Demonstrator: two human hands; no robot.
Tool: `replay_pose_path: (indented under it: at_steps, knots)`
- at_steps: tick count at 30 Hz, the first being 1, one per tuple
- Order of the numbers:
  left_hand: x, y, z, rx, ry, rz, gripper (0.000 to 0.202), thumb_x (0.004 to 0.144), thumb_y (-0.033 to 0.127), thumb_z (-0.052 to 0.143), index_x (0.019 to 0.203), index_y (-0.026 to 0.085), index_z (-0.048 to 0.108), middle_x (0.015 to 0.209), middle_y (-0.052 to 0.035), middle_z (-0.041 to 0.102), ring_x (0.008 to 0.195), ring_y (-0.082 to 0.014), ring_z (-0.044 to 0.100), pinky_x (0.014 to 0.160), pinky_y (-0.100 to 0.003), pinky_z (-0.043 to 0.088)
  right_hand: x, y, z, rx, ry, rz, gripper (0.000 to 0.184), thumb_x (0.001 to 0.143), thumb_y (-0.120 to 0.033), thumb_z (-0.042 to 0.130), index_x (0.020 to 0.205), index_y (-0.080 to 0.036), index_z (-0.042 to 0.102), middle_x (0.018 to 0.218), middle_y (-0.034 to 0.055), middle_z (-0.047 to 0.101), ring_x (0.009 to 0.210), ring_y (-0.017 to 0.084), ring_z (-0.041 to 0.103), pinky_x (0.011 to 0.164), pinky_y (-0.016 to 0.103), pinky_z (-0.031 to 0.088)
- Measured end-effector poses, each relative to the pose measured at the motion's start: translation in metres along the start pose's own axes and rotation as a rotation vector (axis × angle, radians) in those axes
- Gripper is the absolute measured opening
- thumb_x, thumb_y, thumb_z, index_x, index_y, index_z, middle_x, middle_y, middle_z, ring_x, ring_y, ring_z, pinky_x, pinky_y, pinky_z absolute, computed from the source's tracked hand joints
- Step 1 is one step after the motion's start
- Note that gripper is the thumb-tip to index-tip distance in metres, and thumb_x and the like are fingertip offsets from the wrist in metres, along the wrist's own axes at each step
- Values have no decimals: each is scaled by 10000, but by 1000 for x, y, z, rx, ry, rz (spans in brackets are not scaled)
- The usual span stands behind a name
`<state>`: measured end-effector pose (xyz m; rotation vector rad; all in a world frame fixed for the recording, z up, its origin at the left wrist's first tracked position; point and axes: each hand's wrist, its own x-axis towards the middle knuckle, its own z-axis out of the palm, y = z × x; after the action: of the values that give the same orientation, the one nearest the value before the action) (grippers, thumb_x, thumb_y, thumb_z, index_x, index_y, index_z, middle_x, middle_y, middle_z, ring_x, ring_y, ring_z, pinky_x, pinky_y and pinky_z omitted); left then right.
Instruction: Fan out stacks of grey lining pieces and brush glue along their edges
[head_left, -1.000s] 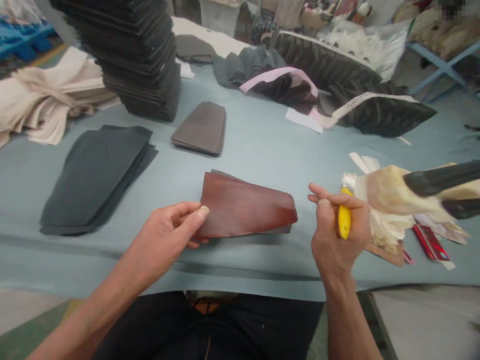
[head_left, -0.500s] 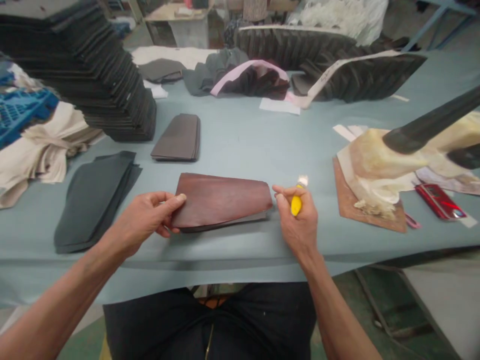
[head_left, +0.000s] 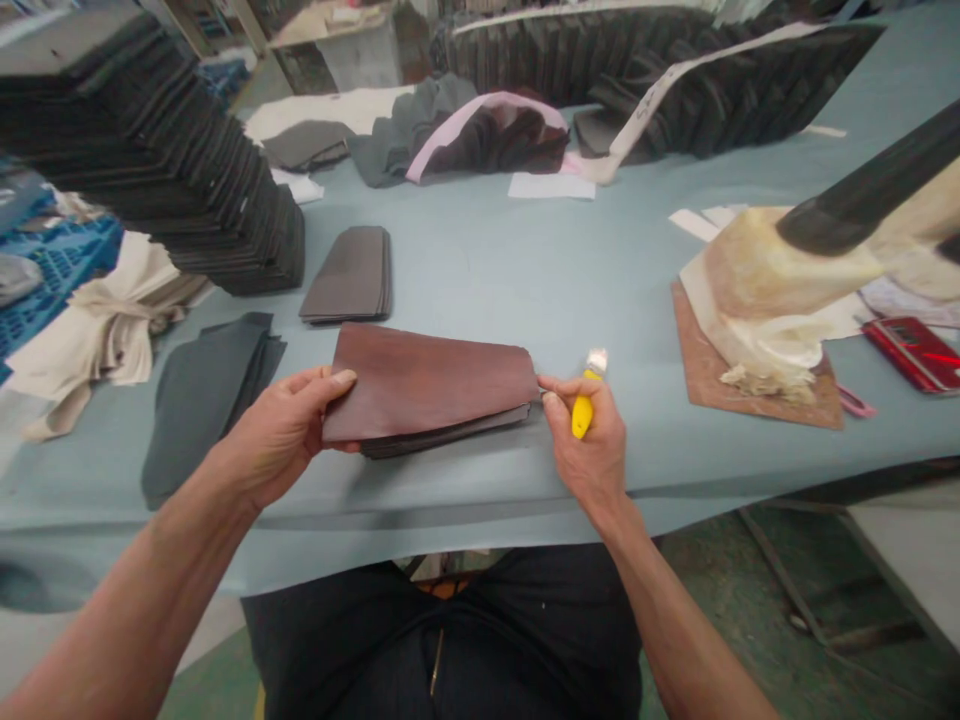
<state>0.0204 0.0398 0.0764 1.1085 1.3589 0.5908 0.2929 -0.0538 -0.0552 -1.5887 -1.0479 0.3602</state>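
Note:
A reddish-brown leather piece point(head_left: 431, 385) lies tilted over a small stack of dark pieces point(head_left: 442, 435), its left end raised a little. My left hand point(head_left: 300, 420) grips that left end, thumb on top and fingers beneath. At the narrow right end, my right hand point(head_left: 592, 435) is closed around a brush with a yellow handle point(head_left: 582, 412) and pale tip. Its thumb and forefinger meet at the leather's right edge; whether they pinch it I cannot tell.
A tall stack of dark pieces point(head_left: 202, 190) stands at the left, near grey pieces point(head_left: 349, 275) and dark green pieces point(head_left: 214, 400). A glue-crusted container point(head_left: 757, 290) sits on a brown board point(head_left: 712, 375) at the right, beside a red phone point(head_left: 915, 350). Strapped bundles point(head_left: 720, 100) lie behind.
My left hand has lifted the leather's left end slightly off the stack. My right hand, still with the brush, has come in to the leather's right edge. The view has shifted.

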Motion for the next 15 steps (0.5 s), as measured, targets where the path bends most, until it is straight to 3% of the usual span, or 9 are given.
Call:
replay_pose_path:
  at_steps: [3,6,11,15]
  knots:
    - [3,1,0,-7,19,46,389,756,447,889,877,170,644,691,92,636,606,-85,578,536,-177,549,-2,1,-3,-22,-1,3,320,973,-536,648,1035,-222,643,1129,72,816,1061,201,787,927,339,616]
    - [7,-3,1,-11,40,53,507,658,552,883,903,166,664,651,58,654,521,-90,545,468,-187,465,-3,2,-4,-37,6,-2,339,971,-550,657,1040,-219,665,1134,85,816,1028,213,793,881,329,606]
    - [16,-9,2,-27,0,68,469,656,497,805,956,164,670,740,-7,713,607,-134,621,530,-216,478,-2,10,-1,-76,31,-25,392,937,-614,689,1005,-228,671,1088,80,821,945,221,798,811,303,576]
    - [20,-10,2,-38,-71,30,445,636,433,769,980,165,677,748,1,698,625,-139,615,547,-229,506,-3,14,0,-142,28,-18,456,935,-685,668,1015,-236,677,1089,67,822,961,219,801,818,286,583]
